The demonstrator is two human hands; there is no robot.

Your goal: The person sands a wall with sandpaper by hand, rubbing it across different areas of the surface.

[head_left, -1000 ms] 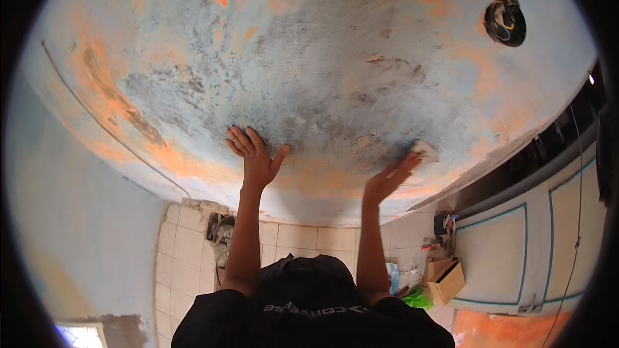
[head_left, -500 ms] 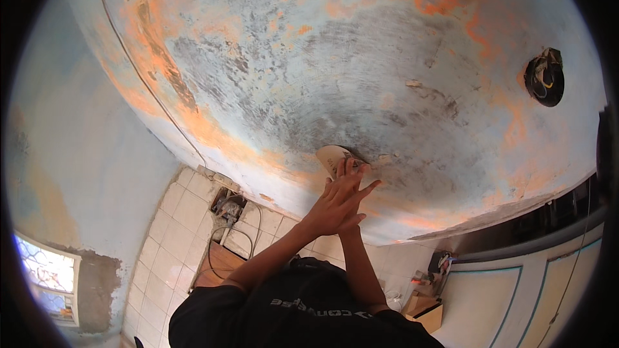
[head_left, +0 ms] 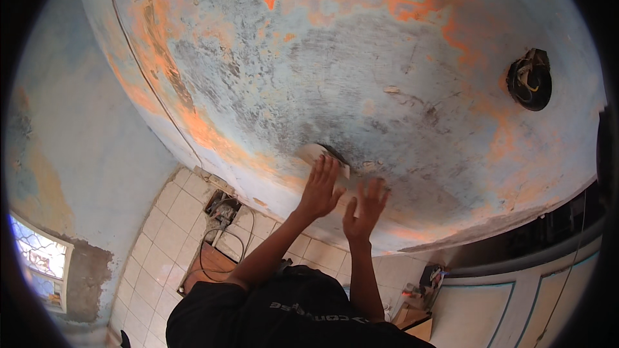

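Observation:
A curled piece of sandpaper (head_left: 313, 153), pale on its back with a dark edge at the right, lies against the patchy wall (head_left: 393, 45). My left hand (head_left: 319, 187) rests on it with the fingers stretched flat, pressing it to the wall; the thumb stands apart. Just to the right, my right hand (head_left: 365, 209) is raised near the wall, fingers spread and slightly blurred, with nothing visible in it. Whether its fingertips touch the wall I cannot tell. Around the sandpaper the wall shows grey scuffed areas among light blue and orange paint.
A round black wall box (head_left: 530, 80) with loose wires is at the right. A cable (head_left: 138, 61) runs down the wall's left side. Below are an opening with wires (head_left: 222, 206), a brown board (head_left: 216, 261), pale tiles (head_left: 155, 245), a window (head_left: 40, 264) and a cardboard box (head_left: 412, 322).
My right hand, which was crossed with the left one over the sandpaper, has come apart to the right. My left hand stays on the sandpaper, now flatter. The view has shifted slightly.

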